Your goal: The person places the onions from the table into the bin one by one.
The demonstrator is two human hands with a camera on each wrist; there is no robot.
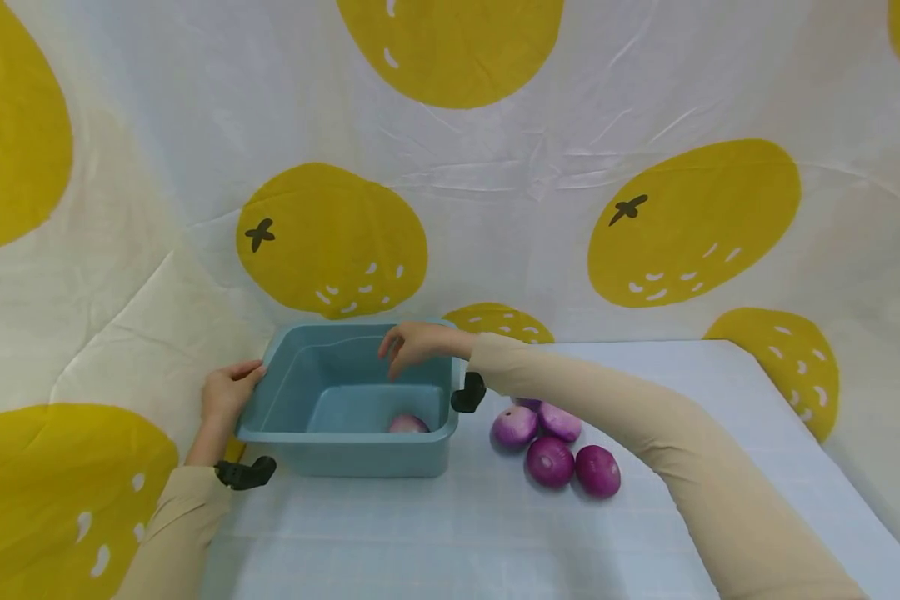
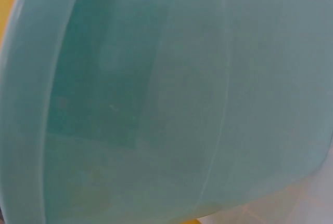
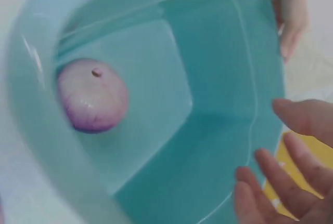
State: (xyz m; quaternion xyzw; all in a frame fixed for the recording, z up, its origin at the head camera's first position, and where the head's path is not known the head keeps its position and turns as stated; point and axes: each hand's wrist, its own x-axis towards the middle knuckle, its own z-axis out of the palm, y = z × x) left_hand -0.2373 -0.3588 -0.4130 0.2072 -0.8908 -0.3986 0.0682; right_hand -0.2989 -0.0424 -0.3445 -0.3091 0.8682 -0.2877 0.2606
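A blue-green plastic basin (image 1: 345, 460) stands on the table at the left of the head view. My left hand (image 1: 228, 392) grips its left rim, and part of that hand (image 3: 291, 13) shows at the top right of the right wrist view. My right hand (image 1: 418, 343) hovers over the basin, holding nothing; its spread fingers (image 3: 283, 180) are plain in the right wrist view. One red onion (image 3: 93, 96) lies on the basin floor near the wall. Only the basin wall (image 2: 182, 89) fills the left wrist view; the hand itself is hidden there.
Several red onions (image 1: 551, 462) sit clustered on the table right of the basin, some partly behind my right forearm. The light table (image 1: 390, 542) meets a pale curtain (image 1: 495, 242) printed with yellow fruit at the back and left.
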